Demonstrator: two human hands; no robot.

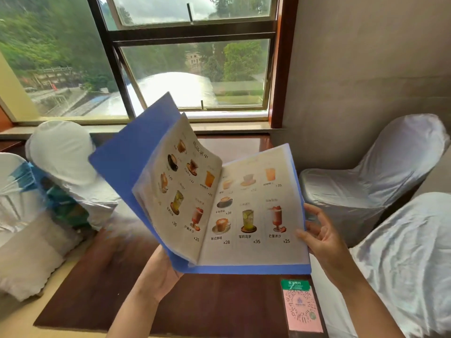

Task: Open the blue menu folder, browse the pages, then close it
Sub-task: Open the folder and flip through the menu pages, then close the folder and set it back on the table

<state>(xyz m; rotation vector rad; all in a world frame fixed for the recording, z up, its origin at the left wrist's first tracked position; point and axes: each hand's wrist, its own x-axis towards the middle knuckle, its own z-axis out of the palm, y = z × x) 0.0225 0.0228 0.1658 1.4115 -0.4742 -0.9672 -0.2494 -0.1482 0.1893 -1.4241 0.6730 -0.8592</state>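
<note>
The blue menu folder (127, 167) is held open above a dark wooden table (219, 308). Its pages show pictures of drinks with prices. The left page (180, 189) stands up and curls toward the middle, with the blue front cover raised behind it. The right page (258, 211) lies flatter. My left hand (161, 272) grips the folder from underneath at its bottom edge near the spine. My right hand (322, 235) rests at the right edge of the right page, fingers spread, thumb on the page corner.
A pink and green QR code card (301, 306) lies on the table near its right edge. Chairs in white covers stand on the left (66, 164) and right (380, 176). A large window (192, 69) is behind the table, a concrete wall to the right.
</note>
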